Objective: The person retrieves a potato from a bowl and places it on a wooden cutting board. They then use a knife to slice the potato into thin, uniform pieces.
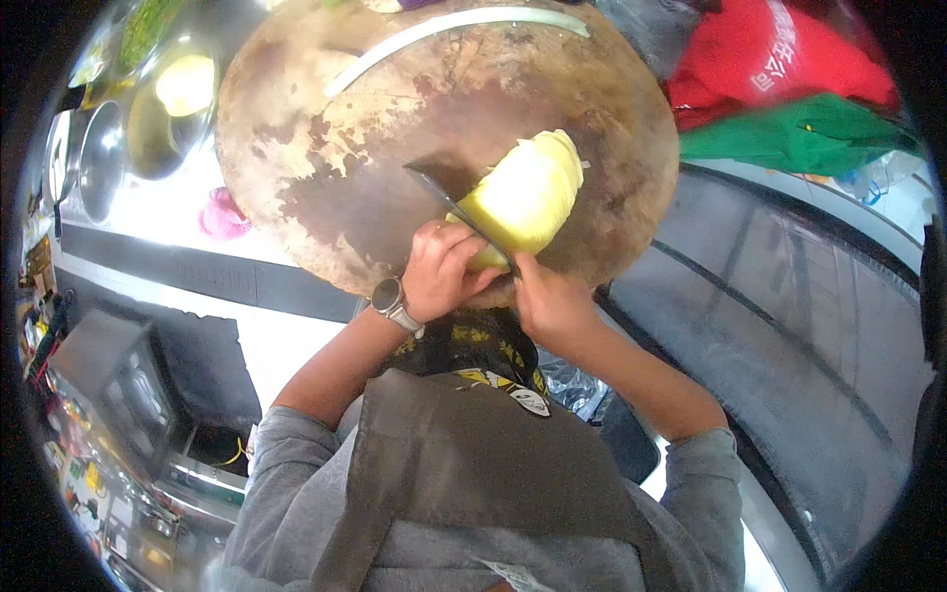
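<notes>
A large round wooden chopping block (370,140) lies before me. On its right half rests a pale yellow head of vegetable, perhaps cabbage (525,192). The dark blade of a knife (451,203) stands on edge against its lower left side. My right hand (551,296) grips the knife at its near end, with the handle hidden in the fingers. My left hand (444,274), with a watch at the wrist, holds a pale yellow piece (488,258) at the near left side of the blade. A long curved pale green strip (444,28) lies along the block's far part.
Left of the block are metal bowls (101,161), one with a yellow item (186,85), and a crumpled pink cloth (223,214). Red fabric (769,59) and green fabric (792,137) lie at the far right. A dark mesh-like surface (769,318) stretches along the right.
</notes>
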`<state>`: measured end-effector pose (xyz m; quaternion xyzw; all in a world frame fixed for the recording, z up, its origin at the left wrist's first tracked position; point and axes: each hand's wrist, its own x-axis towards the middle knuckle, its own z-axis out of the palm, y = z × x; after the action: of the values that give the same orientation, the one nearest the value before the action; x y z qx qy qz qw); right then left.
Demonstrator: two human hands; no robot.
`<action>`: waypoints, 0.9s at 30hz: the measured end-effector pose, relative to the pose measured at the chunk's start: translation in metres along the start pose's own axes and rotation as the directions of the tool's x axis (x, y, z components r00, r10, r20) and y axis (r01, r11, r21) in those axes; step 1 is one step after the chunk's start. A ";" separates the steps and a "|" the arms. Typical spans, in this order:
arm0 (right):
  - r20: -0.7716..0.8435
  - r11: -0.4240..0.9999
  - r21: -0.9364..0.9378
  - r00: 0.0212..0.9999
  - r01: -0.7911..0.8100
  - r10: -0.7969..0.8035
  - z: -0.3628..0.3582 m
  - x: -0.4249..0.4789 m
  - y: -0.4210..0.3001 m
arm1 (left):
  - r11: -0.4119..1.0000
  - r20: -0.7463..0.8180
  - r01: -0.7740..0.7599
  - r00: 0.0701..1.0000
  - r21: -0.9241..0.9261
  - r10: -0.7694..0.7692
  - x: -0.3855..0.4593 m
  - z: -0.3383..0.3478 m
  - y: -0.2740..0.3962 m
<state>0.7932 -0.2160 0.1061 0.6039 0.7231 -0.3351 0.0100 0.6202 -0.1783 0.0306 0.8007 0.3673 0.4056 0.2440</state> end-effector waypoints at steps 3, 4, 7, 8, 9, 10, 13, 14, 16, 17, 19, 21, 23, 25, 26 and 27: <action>0.038 0.999 -0.010 0.999 -0.031 0.032 -0.010 -0.002 -0.002 | 1.000 -0.012 0.003 1.000 0.016 -0.002 0.001 0.001 0.001; 0.060 0.999 0.007 0.997 -0.053 0.053 -0.022 -0.006 -0.007 | 1.000 -0.009 -0.003 1.000 0.009 0.003 0.000 0.001 0.000; 0.141 0.993 0.030 0.984 -0.116 0.110 -0.059 -0.020 -0.020 | 1.000 -0.003 0.005 1.000 -0.015 -0.006 -0.003 0.002 -0.002; 0.169 0.991 0.032 0.977 -0.133 0.126 -0.069 -0.025 -0.022 | 1.000 -0.004 0.013 1.000 -0.020 -0.013 -0.005 0.002 -0.003; 0.193 0.991 0.010 0.973 -0.132 0.128 -0.076 -0.030 -0.024 | 1.000 -0.007 0.011 1.000 -0.014 -0.011 -0.004 0.002 -0.003; 0.218 0.992 -0.012 0.967 -0.130 0.129 -0.082 -0.035 -0.024 | 1.000 -0.010 0.010 1.000 -0.007 -0.010 -0.004 0.002 -0.003; 0.248 0.991 -0.063 0.960 -0.115 0.127 -0.088 -0.047 -0.022 | 1.000 -0.010 -0.001 1.000 -0.023 0.001 -0.003 0.002 -0.003; 0.252 0.991 -0.078 0.960 -0.107 0.123 -0.088 -0.048 -0.021 | 0.999 -0.009 -0.005 1.000 -0.033 0.005 -0.002 0.002 -0.003; 0.285 0.986 -0.023 0.944 -0.167 0.167 -0.087 -0.047 -0.018 | 1.000 -0.005 -0.004 1.000 -0.023 0.004 -0.001 0.001 -0.003; 0.303 0.981 0.003 0.935 -0.196 0.185 -0.087 -0.045 -0.016 | 1.000 -0.004 -0.002 1.000 -0.016 0.002 0.000 0.001 -0.002; 0.294 0.984 -0.004 0.940 -0.178 0.172 -0.084 -0.038 -0.012 | 0.999 0.006 -0.012 1.000 -0.034 0.012 0.001 0.001 -0.003; 0.307 0.982 -0.007 0.934 -0.188 0.181 -0.081 -0.029 -0.011 | 0.999 0.008 -0.014 1.000 -0.036 0.015 0.001 0.000 -0.003; 0.342 0.975 -0.007 0.915 -0.224 0.213 -0.077 -0.020 -0.014 | 1.000 0.002 -0.010 1.000 -0.024 0.010 -0.002 0.001 -0.004; 0.294 0.984 0.015 0.942 -0.175 0.163 -0.068 -0.010 -0.015 | 1.000 0.000 0.002 1.000 -0.027 -0.002 -0.003 0.000 -0.003; 0.270 0.989 0.025 0.953 -0.149 0.137 -0.061 -0.005 -0.014 | 1.000 -0.001 0.009 1.000 -0.028 -0.009 -0.003 0.000 -0.002; 0.257 0.992 0.008 0.959 -0.130 0.123 -0.051 0.000 -0.012 | 0.999 0.002 0.007 1.000 -0.033 -0.007 -0.003 0.001 -0.003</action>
<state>0.8026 -0.1912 0.1516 0.6008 0.6715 -0.4177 0.1172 0.6184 -0.1791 0.0269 0.7957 0.3630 0.4100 0.2590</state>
